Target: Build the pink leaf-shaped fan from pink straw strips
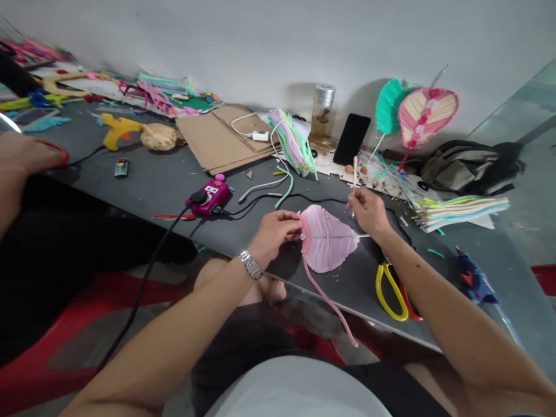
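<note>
A leaf-shaped fan (329, 243) of pale pink pipe cleaners lies flat near the table's front edge, with a thin rod along its middle. My left hand (278, 231) is closed on its rounded left end, fingertips pinching the edge. From that end a loose pink pipe cleaner (325, 295) hangs over the table edge. My right hand (369, 209) is above the fan's pointed end, fingers closed around a pale, thin stick (355, 171) held nearly upright. Scissors with yellow and red handles (388, 292) lie beneath my right forearm.
A blue glue gun (475, 281) lies at right. Pipe cleaner bundles (463, 211), a phone (351, 139), a jar (322, 113) and two finished fans (428, 119) stand farther back. Left are a purple power socket (211, 197), cardboard (217, 136) and another person's hand (30, 153).
</note>
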The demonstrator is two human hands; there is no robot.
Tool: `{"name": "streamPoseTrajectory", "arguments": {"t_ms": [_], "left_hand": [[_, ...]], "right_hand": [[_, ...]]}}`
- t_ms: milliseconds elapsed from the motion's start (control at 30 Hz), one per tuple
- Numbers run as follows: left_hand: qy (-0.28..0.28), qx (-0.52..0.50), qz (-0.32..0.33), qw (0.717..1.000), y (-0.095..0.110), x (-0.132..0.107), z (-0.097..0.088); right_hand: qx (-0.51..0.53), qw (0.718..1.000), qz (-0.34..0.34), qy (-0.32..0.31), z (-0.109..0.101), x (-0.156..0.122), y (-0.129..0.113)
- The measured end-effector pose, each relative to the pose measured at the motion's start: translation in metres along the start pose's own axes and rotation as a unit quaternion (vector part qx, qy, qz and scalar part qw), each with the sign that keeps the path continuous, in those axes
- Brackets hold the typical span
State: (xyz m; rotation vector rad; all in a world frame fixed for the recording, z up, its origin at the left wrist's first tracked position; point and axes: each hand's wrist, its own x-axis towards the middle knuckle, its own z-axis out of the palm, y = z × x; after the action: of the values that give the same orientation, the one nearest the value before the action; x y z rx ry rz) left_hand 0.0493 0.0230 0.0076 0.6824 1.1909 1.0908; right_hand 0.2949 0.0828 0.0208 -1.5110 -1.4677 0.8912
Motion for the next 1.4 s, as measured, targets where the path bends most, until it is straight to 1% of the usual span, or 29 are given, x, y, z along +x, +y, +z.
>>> {"name": "streamPoseTrajectory", "arguments": {"t_ms": [67,100,133,200,267,333,467,667,800,967,1167,1300,1400], "left_hand": [[-0.007,0.008,-0.002,1.000,0.003,0.001,0.004],[-0.013,0.014,-0.001,1.000,0.006,0.002,0.005],[-0.021,0.023,-0.001,1.000,0.009,0.003,0.006],[-0.038,0.042,0.002,0.998,0.015,0.007,0.005],[-0.047,0.060,0.005,0.997,0.021,0.011,0.002],[-0.045,0.068,0.007,0.997,0.026,0.016,-0.003],[-0.031,0.057,0.005,0.998,0.035,0.023,-0.014],[-0.022,0.023,-0.017,0.999,0.036,0.024,-0.023],[-0.035,0.031,-0.014,0.999,0.029,0.022,-0.025],[-0.025,0.051,0.003,0.998,0.023,0.022,-0.021],[0.005,0.075,0.025,0.997,0.023,0.020,-0.012],[0.011,0.103,0.049,0.993,0.021,0.017,-0.006],[0.005,0.110,0.051,0.993,0.019,0.015,-0.005]], "right_hand": [[-0.048,0.996,-0.072,0.004,0.000,-0.002,-0.004],[-0.069,0.992,-0.102,-0.004,0.001,-0.002,-0.007],[-0.080,0.990,-0.112,-0.020,0.003,-0.001,-0.011],[-0.090,0.990,-0.089,-0.058,0.010,0.002,-0.017],[-0.106,0.989,-0.057,-0.082,0.019,0.004,-0.020],[-0.110,0.988,-0.034,-0.101,0.028,0.005,-0.020],[-0.088,0.986,-0.011,-0.139,0.045,0.006,-0.022],[-0.118,0.988,0.010,-0.103,0.058,0.008,-0.033],[-0.106,0.989,0.028,-0.102,0.058,0.007,-0.030],[-0.066,0.990,0.068,-0.106,0.056,0.004,-0.020],[-0.051,0.991,0.072,-0.102,0.055,0.002,-0.016],[-0.053,0.990,0.085,-0.097,0.054,0.000,-0.015],[-0.058,0.991,0.089,-0.086,0.052,-0.002,-0.014]]}}
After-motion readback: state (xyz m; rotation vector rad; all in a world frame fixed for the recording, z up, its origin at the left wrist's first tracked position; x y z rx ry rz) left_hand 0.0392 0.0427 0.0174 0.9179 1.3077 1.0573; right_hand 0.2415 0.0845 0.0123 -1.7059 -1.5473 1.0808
